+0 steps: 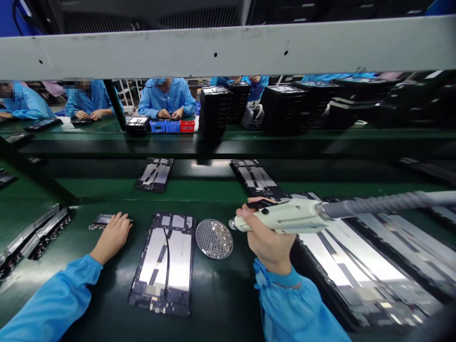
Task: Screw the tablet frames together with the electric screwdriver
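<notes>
Head view: the electric screwdriver [288, 216] is gripped in the right hand's [267, 232] curled fingers; a small part [102, 219] is covered by the left hand's [114, 233] slightly spread fingers.

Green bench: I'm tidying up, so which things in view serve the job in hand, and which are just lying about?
Likely in the job:
driver, in the right hand
small part, at the left hand
tablet between the hands
round dish

Probably just lying about, for this person:
black stacks
blue bins
red bin
</notes>
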A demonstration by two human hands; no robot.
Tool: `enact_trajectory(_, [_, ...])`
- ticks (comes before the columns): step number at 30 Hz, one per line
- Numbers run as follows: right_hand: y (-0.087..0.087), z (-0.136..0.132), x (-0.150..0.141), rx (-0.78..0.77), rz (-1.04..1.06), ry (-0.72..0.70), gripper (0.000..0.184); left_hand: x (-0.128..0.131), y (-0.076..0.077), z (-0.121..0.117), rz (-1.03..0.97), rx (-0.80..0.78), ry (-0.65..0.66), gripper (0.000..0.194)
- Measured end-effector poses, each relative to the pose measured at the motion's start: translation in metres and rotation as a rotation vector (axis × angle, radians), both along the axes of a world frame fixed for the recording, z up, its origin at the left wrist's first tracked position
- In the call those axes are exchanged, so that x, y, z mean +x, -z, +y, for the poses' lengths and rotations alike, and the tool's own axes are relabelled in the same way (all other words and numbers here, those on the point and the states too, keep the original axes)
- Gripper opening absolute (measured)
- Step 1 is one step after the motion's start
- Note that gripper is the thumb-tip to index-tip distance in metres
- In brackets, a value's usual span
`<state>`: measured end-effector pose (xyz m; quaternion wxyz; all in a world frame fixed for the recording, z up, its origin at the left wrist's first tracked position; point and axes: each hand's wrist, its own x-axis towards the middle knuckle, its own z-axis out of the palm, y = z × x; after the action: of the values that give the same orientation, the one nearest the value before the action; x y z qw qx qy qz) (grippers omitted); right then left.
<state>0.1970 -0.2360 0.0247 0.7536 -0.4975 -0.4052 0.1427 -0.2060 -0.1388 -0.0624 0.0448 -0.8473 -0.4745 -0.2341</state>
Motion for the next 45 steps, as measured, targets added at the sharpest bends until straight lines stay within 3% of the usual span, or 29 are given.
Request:
enact_trajectory(3, [0.000, 0.000, 0.000, -0.010, -0.009, 0.008, 0.022, 0.005, -0.021, -0.006, -0.086, -0.033, 0.003, 0.054])
enact_trajectory(7, [-0.004, 0.000, -0.001, -0.009, -0.054, 0.033, 0.021, 0.028, -0.051, -0.014, -0.203, -0.137, 0.036, 0.040])
enact_trajectory(10, [-0.004, 0.000, -0.001, -0.021, -0.046, 0.016, 0.021, 0.058, -0.057, -0.016, -0.287, -0.251, 0.092, 0.031])
enact_trajectory(16, [0.000, 0.001, 0.001, 0.001, -0.005, -0.006, 0.023, 0.110, -0.050, -0.005, -0.383, -0.424, 0.200, 0.032])
enact_trajectory(24, [-0.002, -0.001, 0.001, -0.049, -0.012, 0.025, 0.023, 0.139, -0.041, 0.013, -0.385, -0.510, 0.224, 0.026])
enact_trajectory(36, [0.001, 0.001, 0.000, -0.071, -0.033, 0.001, 0.021, 0.181, -0.008, 0.026, -0.240, -0.456, 0.516, 0.012])
enact_trajectory(45, [0.007, 0.002, 0.001, -0.117, -0.044, 0.014, 0.023, 0.189, -0.011, 0.028, -0.035, -0.394, 0.638, 0.021])
